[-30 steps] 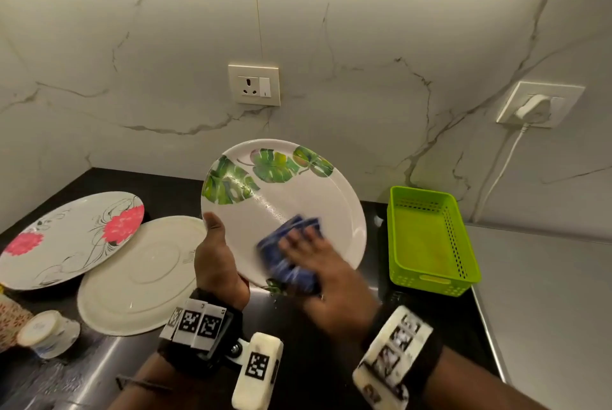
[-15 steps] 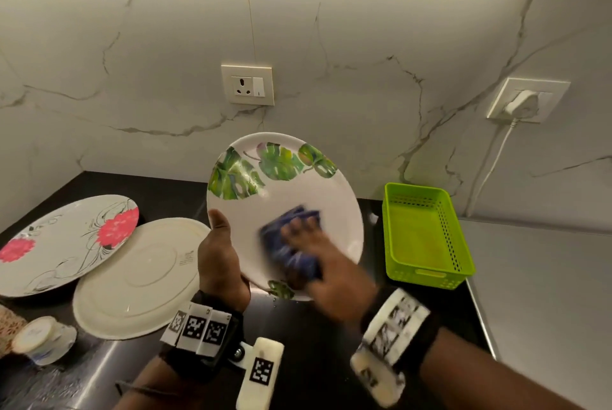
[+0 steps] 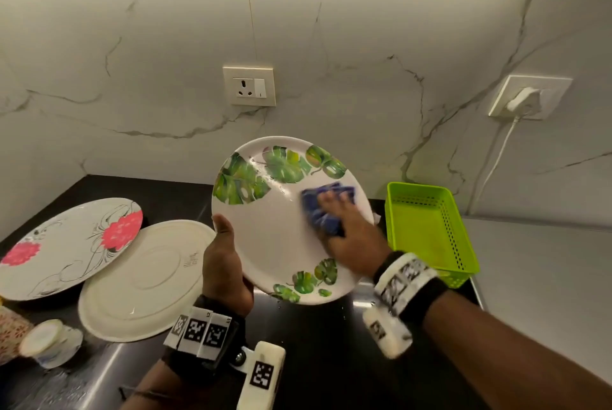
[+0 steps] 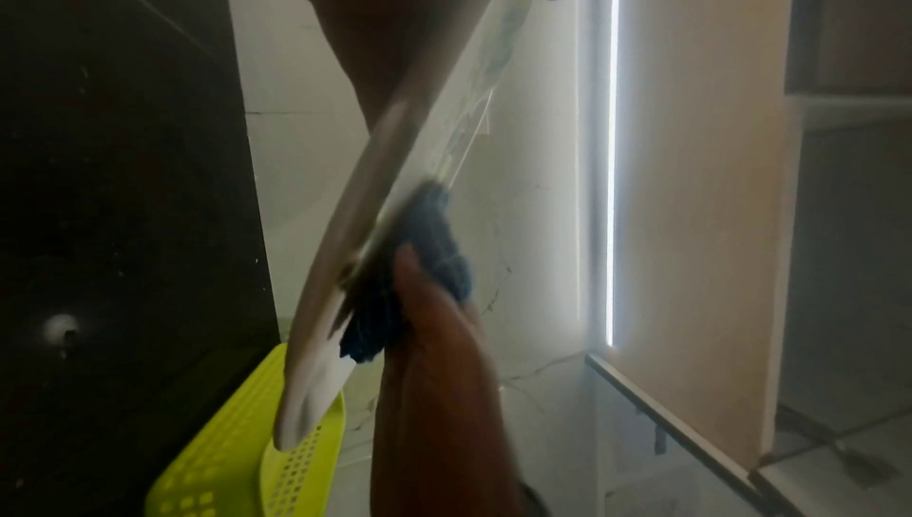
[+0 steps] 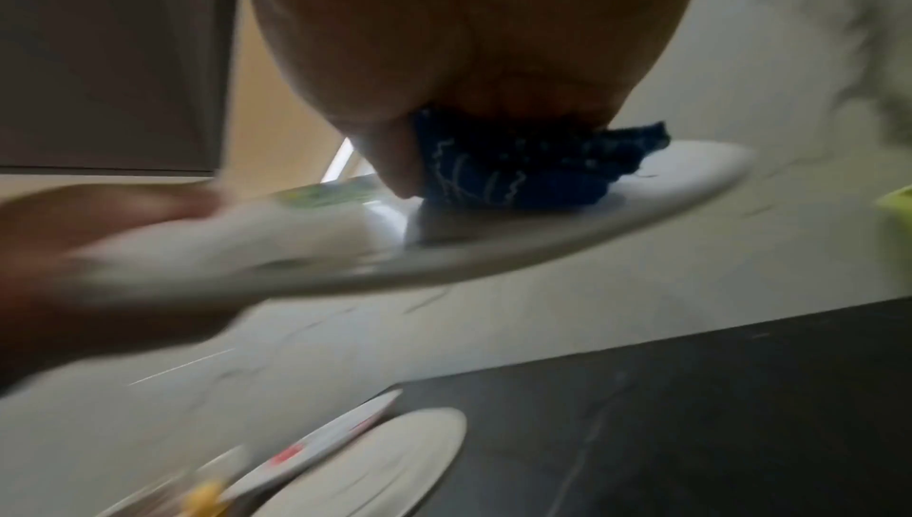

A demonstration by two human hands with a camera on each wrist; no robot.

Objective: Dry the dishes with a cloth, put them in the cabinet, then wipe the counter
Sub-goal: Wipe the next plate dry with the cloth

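I hold a white plate with green leaf prints [image 3: 278,230] tilted up above the black counter [image 3: 331,360]. My left hand [image 3: 225,260] grips its left rim, thumb on the front face. My right hand [image 3: 347,227] presses a folded blue cloth [image 3: 319,211] against the plate's right side. Water drops glisten near the upper leaf print. The left wrist view shows the plate [image 4: 375,229] edge-on with the cloth [image 4: 424,275] against it. The right wrist view shows the cloth [image 5: 518,170] bunched under my palm on the plate [image 5: 493,236].
A white plate with red flowers [image 3: 66,244] and a plain white plate [image 3: 142,280] lie on the counter at left. A small white cup [image 3: 46,343] stands at the lower left. A green plastic basket [image 3: 427,230] sits at right. Two wall sockets are on the marble wall.
My right hand has slid the blue cloth from the plate's lower middle up and to the right side. The left hand keeps its grip on the rim.
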